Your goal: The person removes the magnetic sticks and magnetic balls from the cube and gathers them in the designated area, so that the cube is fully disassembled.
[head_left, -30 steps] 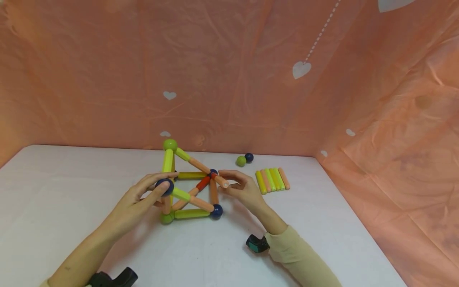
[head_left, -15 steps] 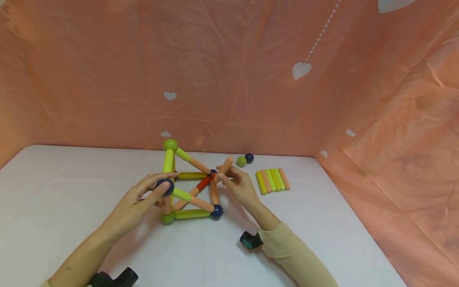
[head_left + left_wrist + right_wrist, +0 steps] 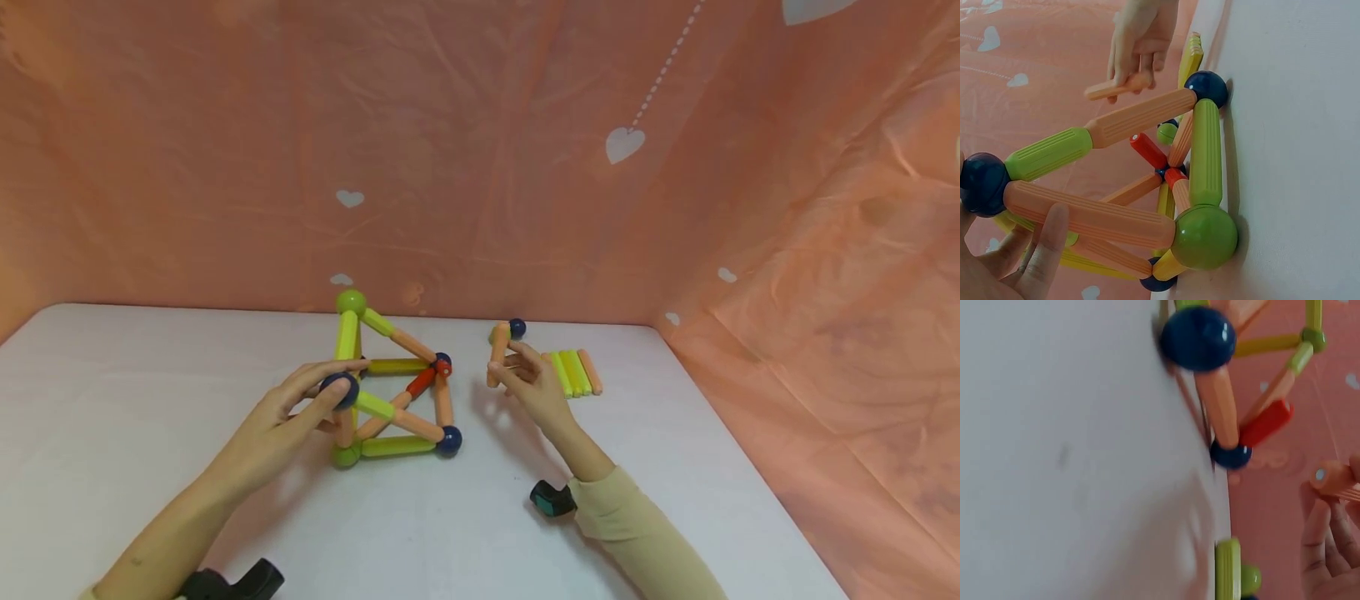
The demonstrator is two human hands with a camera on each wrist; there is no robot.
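A frame of ribbed building sticks and balls stands on the table, with a green ball [image 3: 351, 302] at its top. My left hand [image 3: 277, 421] holds a dark blue ball [image 3: 985, 184] at the frame's raised near corner, fingers beside the orange stick [image 3: 1091, 215] joined to it. At the frame's right, a short red stick [image 3: 1266, 423] juts from a dark blue ball [image 3: 1230, 454], its outer end bare. Right of the frame, my right hand [image 3: 536, 392] pinches an orange stick [image 3: 498, 354] between thumb and fingers, upright above the table and apart from the frame.
Several yellow, green and orange sticks [image 3: 577, 373] lie in a row behind my right hand. A loose dark blue ball [image 3: 517, 328] sits by a partly hidden green one near the table's back edge. A pink cloth hangs behind the white table [image 3: 420, 525].
The orange stick has come off the red stick's end, swung upright and moved right in my right hand. My left hand stays on the blue ball.
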